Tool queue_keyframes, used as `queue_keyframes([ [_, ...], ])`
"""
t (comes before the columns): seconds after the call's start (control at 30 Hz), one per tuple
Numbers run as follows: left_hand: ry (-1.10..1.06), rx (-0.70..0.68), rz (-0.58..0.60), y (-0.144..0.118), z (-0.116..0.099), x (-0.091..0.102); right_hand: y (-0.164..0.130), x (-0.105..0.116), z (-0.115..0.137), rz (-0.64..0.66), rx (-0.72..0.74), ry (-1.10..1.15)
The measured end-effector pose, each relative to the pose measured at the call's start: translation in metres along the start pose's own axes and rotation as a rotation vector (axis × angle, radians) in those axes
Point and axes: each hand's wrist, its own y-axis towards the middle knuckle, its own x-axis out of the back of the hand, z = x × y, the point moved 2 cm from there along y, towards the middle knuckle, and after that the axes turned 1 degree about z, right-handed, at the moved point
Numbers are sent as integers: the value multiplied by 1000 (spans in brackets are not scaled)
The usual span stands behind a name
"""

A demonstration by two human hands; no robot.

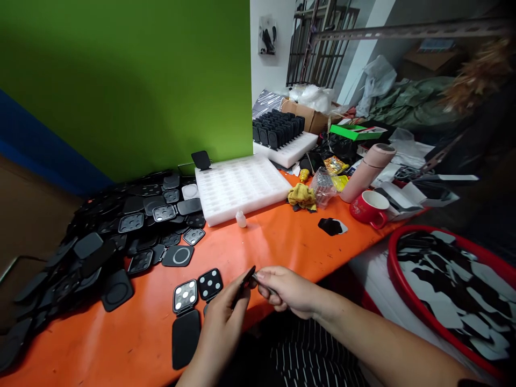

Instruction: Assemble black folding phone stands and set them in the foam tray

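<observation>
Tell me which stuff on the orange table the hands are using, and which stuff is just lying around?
In use:
- left hand and right hand, pinching a small black piece together
- two dotted square pieces beside them
- pile of black pieces
- white tray

Just lying about:
- red mug
- yellow cloth
- pink tube
- small white bottle

Orange table (282, 242): heap of black square parts (121, 231), white tray (239, 185), small bottle (241, 219), yellow rag (302, 196), red mug (371, 208)
</observation>
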Motion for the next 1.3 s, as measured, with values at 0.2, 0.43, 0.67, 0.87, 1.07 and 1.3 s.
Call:
queue_keyframes([
  [0.2,376,-261,84,-4,-15,5,-9,4,1,18,-44,-53],
  [0.43,566,-418,52,-12,-18,0,-13,3,3,28,-72,15],
  [0.67,456,-420,-33,-11,-19,-4,-9,-3,-1,-121,4,148],
  [0.87,-200,54,-187,7,0,0,-8,-13,-4,78,-40,305],
  [1.07,-179,-15,-181,-3,-4,0,-10,-18,-4,39,-141,264],
  [1.3,-19,-84,-371,-12,-12,1,-13,-21,-4,59,-160,320],
])
